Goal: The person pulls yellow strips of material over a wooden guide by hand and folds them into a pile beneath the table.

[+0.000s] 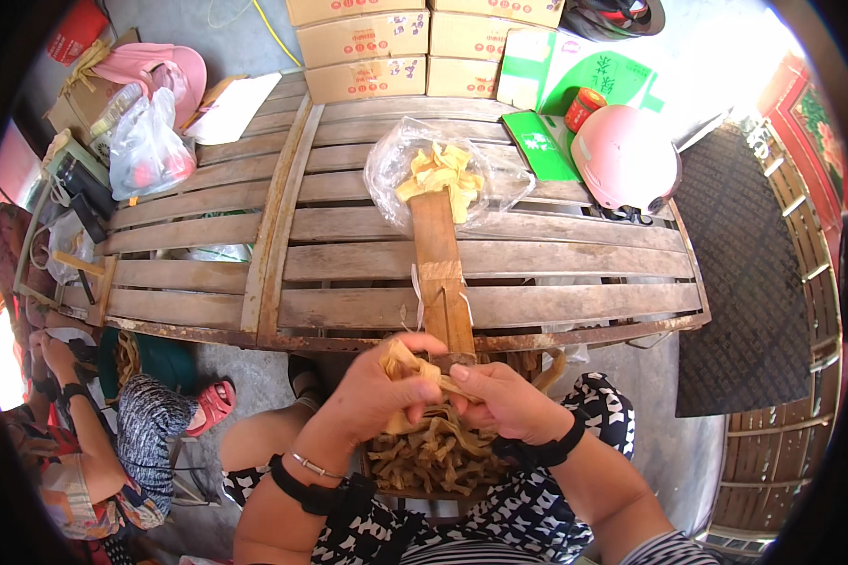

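My left hand [383, 388] is closed around a pale yellow, leathery dried strip [403, 365], its folds showing above and between the fingers. My right hand [509, 400] pinches the same piece's narrow end between thumb and fingers. Both hands meet just past the near end of a narrow wooden board [435, 247] that juts over the table edge, with string tied round it. At the board's far end, pale yellow strips [443, 174] lie in a heap on a clear plastic bag [386, 179]. Below my hands, many brownish dried strips [433, 457] fill a container, its sides mostly hidden.
The slatted wooden table [349, 264] has a rusty metal rim. Cardboard boxes [367, 42] stand along its back, with a pink helmet [625, 158] at right and a white plastic bag [151, 151] at left. Another person's arm [89, 428] shows at lower left, beside a dark green tub [165, 363].
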A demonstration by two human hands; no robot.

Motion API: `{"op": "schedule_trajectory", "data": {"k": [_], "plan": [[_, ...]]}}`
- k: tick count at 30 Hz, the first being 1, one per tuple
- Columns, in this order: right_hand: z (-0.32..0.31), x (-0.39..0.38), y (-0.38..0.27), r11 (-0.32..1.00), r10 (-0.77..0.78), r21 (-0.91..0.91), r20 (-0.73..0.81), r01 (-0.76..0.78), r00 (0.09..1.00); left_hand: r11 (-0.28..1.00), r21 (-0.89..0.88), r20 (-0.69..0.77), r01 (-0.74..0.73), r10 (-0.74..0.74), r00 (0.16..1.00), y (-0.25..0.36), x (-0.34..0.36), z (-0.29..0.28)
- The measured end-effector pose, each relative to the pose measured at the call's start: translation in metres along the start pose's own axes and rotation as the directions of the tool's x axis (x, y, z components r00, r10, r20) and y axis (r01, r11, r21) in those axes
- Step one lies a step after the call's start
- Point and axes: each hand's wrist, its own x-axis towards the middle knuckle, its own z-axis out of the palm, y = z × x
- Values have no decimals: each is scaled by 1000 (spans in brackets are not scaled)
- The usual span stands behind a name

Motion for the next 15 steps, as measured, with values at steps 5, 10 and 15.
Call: {"op": "schedule_trajectory", "data": {"k": [5, 10, 15], "plan": [[-3, -1, -5, 996, 15, -83, -175, -30, 984, 998, -33, -128, 51, -55, 990, -11, -3, 7], [-17, 8, -1, 886, -380, -399, -337, 235, 861, 999, -20, -225, -29, 24, 974, -20, 13, 5], [-38, 44, 18, 358, -829, -908, -203, 216, 521, 992, 128, -342, -13, 57, 938, -39, 40, -2]]}}
